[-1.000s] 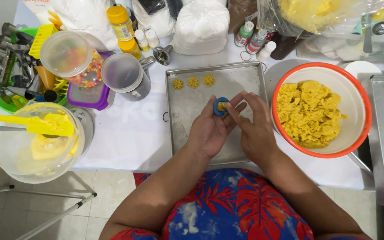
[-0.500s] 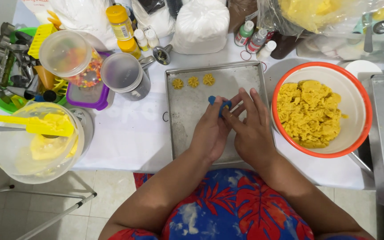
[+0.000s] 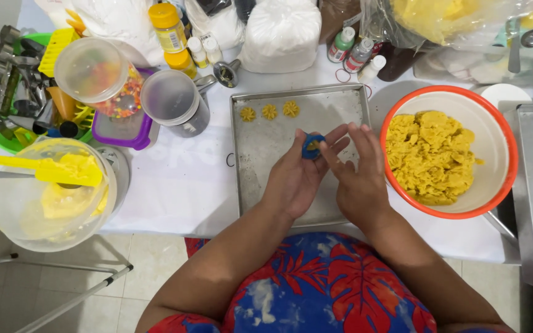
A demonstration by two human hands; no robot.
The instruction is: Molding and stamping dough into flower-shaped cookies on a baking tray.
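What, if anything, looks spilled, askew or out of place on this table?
Nothing stands out. The baking tray lies square on the table, with three shaped cookies in a neat row at its far edge. The dough stays inside the orange-rimmed bowl. The left hand holds a small blue mould over the tray, with the right hand beside it.

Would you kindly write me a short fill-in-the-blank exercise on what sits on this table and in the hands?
1. The left hand holds a small ____ mould packed with yellow dough.
2. At the tray's far edge lie ____ shaped cookies.
3. The bowl of loose dough has an ____ rim.
4. The right hand touches the mould with its ____.

Missing words: blue; three; orange; fingertips
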